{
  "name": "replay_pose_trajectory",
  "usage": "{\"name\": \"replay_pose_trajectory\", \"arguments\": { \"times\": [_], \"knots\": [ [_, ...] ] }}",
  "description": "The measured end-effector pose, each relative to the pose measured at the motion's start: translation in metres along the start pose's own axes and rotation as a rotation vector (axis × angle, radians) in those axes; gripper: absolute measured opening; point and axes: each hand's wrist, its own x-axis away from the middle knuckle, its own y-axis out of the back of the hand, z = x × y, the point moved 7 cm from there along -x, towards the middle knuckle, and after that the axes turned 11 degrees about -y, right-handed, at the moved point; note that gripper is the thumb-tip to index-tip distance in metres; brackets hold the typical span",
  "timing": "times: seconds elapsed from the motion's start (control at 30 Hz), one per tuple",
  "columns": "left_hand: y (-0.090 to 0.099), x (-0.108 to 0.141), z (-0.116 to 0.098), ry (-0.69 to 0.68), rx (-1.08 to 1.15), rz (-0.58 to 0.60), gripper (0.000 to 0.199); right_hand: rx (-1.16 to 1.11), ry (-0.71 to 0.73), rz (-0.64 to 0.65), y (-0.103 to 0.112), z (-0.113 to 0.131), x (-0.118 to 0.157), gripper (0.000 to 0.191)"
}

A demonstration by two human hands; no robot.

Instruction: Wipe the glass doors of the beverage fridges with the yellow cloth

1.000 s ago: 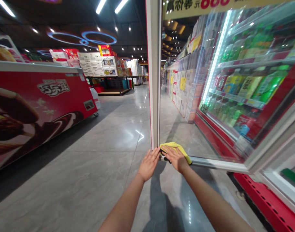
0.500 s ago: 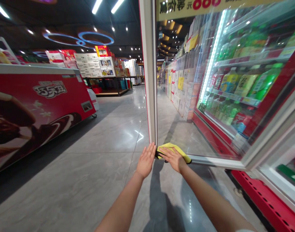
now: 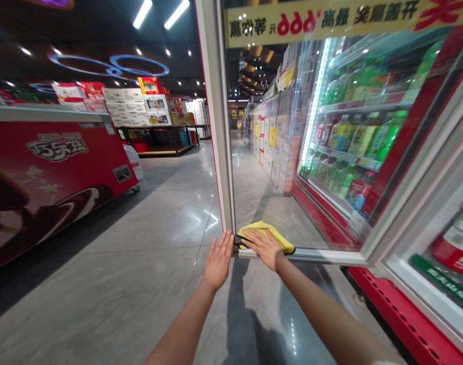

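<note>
Backwards, the banner [image 3: 332, 17] above the yellow cloth [image 3: 280, 240] reads "666".

The right hand [image 3: 265, 248] hides part of the yellow cloth [image 3: 281, 240], and the cloth covers a stretch of the door frame [image 3: 211, 96] beneath it. Both forearms [image 3: 188, 322] run off the bottom edge. The left edge crops the freezer [image 3: 64, 175]; the right edge cuts a large bottle [image 3: 454, 248]. Upper right, the banner [image 3: 345, 21] is cropped and many bottle labels behind the glass are blurred.
</note>
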Motion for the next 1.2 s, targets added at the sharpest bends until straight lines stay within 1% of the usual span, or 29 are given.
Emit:
{"name": "replay_pose_trajectory", "arguments": {
  "times": [0.07, 0.13, 0.2, 0.27, 0.3, 0.37, 0.4, 0.47, 0.53, 0.6, 0.67, 0.73, 0.8, 0.87, 0.9, 0.97, 1.0, 1.07, 1.13, 1.2],
  "knots": [
    [0.001, 0.001, -0.001, 0.017, -0.031, 0.006, 0.085, -0.009, 0.007, -0.013, 0.007, -0.003, -0.015, 0.067],
    [0.002, 0.001, -0.003, 0.048, -0.054, 0.014, 0.084, -0.019, -0.027, -0.057, 0.019, -0.019, -0.020, 0.067],
    [0.004, 0.000, -0.006, 0.095, -0.069, 0.007, 0.084, -0.019, -0.064, -0.102, 0.025, -0.038, -0.008, 0.064],
    [0.007, -0.007, -0.013, 0.099, -0.075, -0.019, 0.083, -0.010, -0.106, -0.130, 0.024, -0.053, 0.014, 0.061],
    [0.010, -0.013, -0.019, 0.074, -0.073, -0.034, 0.083, -0.004, -0.125, -0.124, 0.021, -0.057, 0.025, 0.060],
    [0.014, -0.031, -0.030, 0.000, -0.059, -0.059, 0.083, -0.005, -0.087, -0.108, 0.018, -0.057, 0.035, 0.058],
    [0.017, -0.042, -0.034, -0.025, -0.048, -0.070, 0.083, -0.006, -0.056, -0.097, 0.019, -0.056, 0.035, 0.059],
    [0.022, -0.063, -0.036, -0.018, -0.021, -0.085, 0.085, 0.000, -0.024, -0.089, 0.026, -0.059, 0.028, 0.062],
    [0.024, -0.081, -0.033, 0.010, 0.015, -0.086, 0.087, 0.026, -0.062, -0.101, 0.037, -0.072, 0.023, 0.065],
    [0.022, -0.091, -0.030, 0.015, 0.053, -0.063, 0.092, 0.067, -0.137, -0.128, 0.045, -0.087, 0.029, 0.065],
    [0.017, -0.094, -0.028, 0.014, 0.078, -0.023, 0.096, 0.103, -0.183, -0.124, 0.044, -0.094, 0.045, 0.063],
    [0.011, -0.093, -0.027, 0.025, 0.082, 0.017, 0.097, 0.115, -0.163, -0.067, 0.037, -0.092, 0.058, 0.058],
    [0.006, -0.092, -0.026, 0.049, 0.071, 0.043, 0.096, 0.096, -0.092, -0.007, 0.033, -0.085, 0.060, 0.054],
    [0.002, -0.093, -0.025, 0.074, 0.057, 0.055, 0.094, 0.072, -0.044, -0.004, 0.038, -0.086, 0.055, 0.055],
    [0.000, -0.094, -0.025, 0.085, 0.052, 0.055, 0.094, 0.069, -0.049, -0.026, 0.043, -0.092, 0.053, 0.057],
    [-0.002, -0.096, -0.025, 0.100, 0.050, 0.042, 0.096, 0.088, -0.114, -0.087, 0.052, -0.110, 0.055, 0.061],
    [-0.003, -0.098, -0.026, 0.106, 0.051, 0.028, 0.098, 0.106, -0.165, -0.113, 0.055, -0.120, 0.060, 0.061],
    [-0.004, -0.102, -0.031, 0.127, 0.052, -0.013, 0.103, 0.141, -0.241, -0.120, 0.052, -0.134, 0.077, 0.060],
    [-0.004, -0.108, -0.039, 0.177, 0.054, -0.070, 0.108, 0.162, -0.256, -0.082, 0.043, -0.136, 0.092, 0.057],
    [-0.003, -0.117, -0.052, 0.228, 0.059, -0.126, 0.111, 0.160, -0.227, -0.044, 0.037, -0.131, 0.097, 0.055]
  ]
}}
